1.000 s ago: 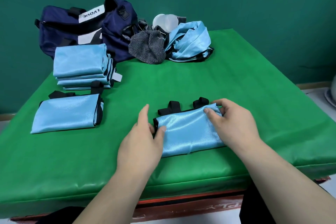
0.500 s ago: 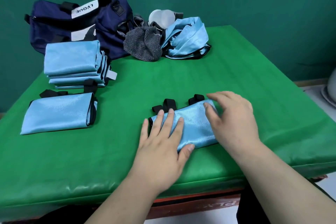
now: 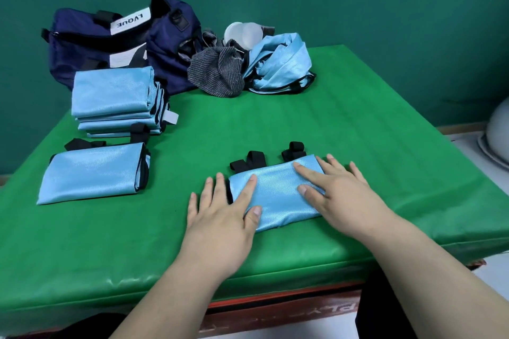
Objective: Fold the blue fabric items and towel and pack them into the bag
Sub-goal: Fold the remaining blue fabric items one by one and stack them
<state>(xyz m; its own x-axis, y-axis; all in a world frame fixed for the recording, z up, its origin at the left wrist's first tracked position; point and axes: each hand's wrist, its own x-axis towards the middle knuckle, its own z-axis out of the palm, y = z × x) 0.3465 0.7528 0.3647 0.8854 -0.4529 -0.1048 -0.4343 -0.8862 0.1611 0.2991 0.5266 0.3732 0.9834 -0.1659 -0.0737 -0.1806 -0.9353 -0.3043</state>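
A folded light blue fabric item (image 3: 275, 192) with black straps lies near the front of the green mat (image 3: 358, 124). My left hand (image 3: 223, 215) lies flat, its index finger and thumb pressing the item's left end. My right hand (image 3: 341, 195) presses flat on its right end. Another folded blue item (image 3: 91, 173) lies at the left, with a stack of folded blue items (image 3: 115, 99) behind it. A crumpled blue item (image 3: 278, 66) and a grey striped towel (image 3: 217, 71) sit at the back. The navy bag (image 3: 110, 44) stands at the back left.
A white plastic container (image 3: 242, 34) sits behind the towel. A white rounded object (image 3: 498, 132) shows at the right edge, off the table. The dark green wall stands close behind the table.
Both hands went from pinching the item's ends to lying flat on it. My left hand slid leftward so most of it is on the mat.
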